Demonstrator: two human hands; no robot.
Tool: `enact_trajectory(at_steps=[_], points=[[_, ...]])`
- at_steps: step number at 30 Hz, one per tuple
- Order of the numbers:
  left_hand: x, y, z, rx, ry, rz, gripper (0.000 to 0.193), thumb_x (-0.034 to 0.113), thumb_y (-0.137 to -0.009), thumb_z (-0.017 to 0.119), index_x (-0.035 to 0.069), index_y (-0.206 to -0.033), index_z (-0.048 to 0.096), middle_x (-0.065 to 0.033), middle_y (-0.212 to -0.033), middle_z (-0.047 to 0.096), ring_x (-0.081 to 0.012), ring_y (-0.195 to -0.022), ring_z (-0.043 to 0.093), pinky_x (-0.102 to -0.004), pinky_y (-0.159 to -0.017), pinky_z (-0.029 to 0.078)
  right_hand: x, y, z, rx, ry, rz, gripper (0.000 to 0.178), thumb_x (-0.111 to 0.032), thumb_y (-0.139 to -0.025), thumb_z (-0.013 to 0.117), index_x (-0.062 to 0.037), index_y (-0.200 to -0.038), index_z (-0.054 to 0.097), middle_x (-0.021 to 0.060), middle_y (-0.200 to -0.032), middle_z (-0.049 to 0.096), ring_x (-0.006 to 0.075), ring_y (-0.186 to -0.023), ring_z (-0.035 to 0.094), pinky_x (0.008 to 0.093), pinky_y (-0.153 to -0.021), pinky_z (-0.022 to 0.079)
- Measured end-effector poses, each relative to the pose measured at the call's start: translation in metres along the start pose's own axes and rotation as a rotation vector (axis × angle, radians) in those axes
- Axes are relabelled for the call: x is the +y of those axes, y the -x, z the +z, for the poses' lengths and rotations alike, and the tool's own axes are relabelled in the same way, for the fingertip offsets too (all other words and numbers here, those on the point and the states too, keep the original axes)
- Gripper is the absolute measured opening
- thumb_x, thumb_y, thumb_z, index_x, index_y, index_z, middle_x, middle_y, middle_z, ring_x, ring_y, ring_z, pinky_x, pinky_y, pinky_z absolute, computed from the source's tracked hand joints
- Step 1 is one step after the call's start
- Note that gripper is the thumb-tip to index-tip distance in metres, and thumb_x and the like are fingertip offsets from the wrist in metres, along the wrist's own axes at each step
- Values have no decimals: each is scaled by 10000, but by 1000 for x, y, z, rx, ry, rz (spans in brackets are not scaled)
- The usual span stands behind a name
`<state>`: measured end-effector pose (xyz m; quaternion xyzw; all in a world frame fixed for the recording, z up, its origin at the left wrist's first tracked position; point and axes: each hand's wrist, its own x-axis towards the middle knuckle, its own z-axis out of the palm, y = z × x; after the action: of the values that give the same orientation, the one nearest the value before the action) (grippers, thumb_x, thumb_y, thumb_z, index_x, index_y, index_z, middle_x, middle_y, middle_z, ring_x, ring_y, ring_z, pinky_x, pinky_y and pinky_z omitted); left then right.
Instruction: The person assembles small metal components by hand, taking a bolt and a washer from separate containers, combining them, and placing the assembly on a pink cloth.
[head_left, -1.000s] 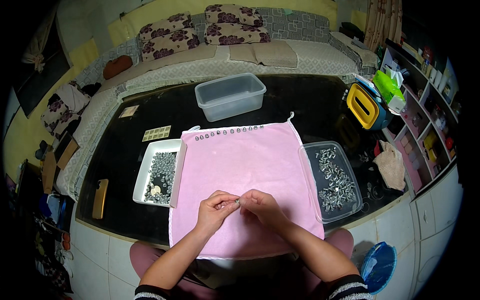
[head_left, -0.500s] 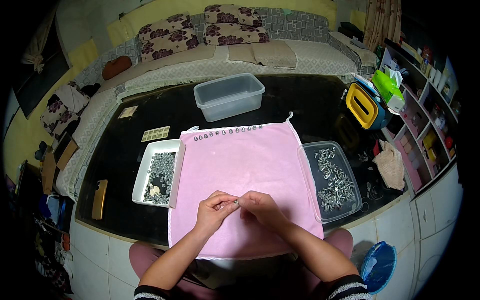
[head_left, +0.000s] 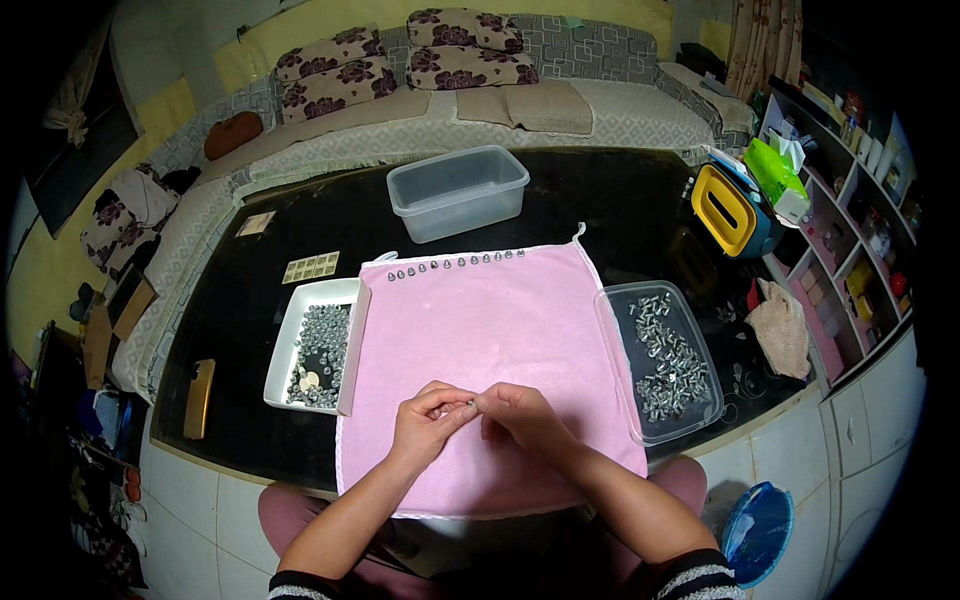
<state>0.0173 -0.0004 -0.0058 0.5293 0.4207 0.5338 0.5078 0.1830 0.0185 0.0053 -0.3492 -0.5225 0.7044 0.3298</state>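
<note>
Above the near half of a pink cloth [head_left: 480,330], my left hand [head_left: 432,418] and my right hand [head_left: 522,415] meet at their fingertips. Both are closed in a pinch on one small metal piece [head_left: 473,403], mostly covered by the fingers, so its exact kind is hard to make out. Along the cloth's far edge runs a row of several small silver fasteners [head_left: 455,263]. A white box [head_left: 276,366] on the left holds many small nut-like metal pieces [head_left: 325,335]. On the right, a clear shallow tray [head_left: 712,385] contains many silver bolt-like pieces [head_left: 668,365].
A clear plastic bin [head_left: 458,190] stands beyond the cloth on the black table [head_left: 230,330]. A gold phone [head_left: 199,398] and a sticker sheet [head_left: 312,268] lie left. At the far right are a yellow-and-blue container [head_left: 725,212] and a tissue pack [head_left: 775,180].
Hardly anything differs. Both hands keep their place over the cloth, with only a slight shift of the right fingers at the small metal piece.
</note>
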Motion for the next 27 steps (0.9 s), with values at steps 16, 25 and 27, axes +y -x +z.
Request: enact_trajectory(at_steps=[16, 25, 27], points=[[1, 0, 1, -1, 19, 14, 116, 16, -748, 657, 20, -863, 646, -20, -834, 557, -59, -724, 512, -172, -613, 411, -4, 0, -1, -2, -65, 54, 262, -283, -881, 482, -24, -853, 510, 44, -654, 534, 103, -586, 497, 239, -565, 419], [-2, 0, 0, -2, 41, 6, 117, 15, -746, 659, 22, -863, 644, -7, -829, 550, -49, -703, 493, -168, -600, 400, -5, 0, 0, 4, -58, 44, 267, -290, -876, 493, -23, -863, 512, 39, -656, 533, 100, -582, 495, 234, -553, 417], [-2, 0, -1, 1, 36, 4, 117, 14, -746, 659, 22, -862, 643, -5, -830, 548, -47, -700, 491, -168, -599, 399, -10, 3, 7, 30, -96, -2, 266, -287, -875, 498, -22, -868, 511, 36, -654, 532, 98, -578, 494, 232, -552, 416]])
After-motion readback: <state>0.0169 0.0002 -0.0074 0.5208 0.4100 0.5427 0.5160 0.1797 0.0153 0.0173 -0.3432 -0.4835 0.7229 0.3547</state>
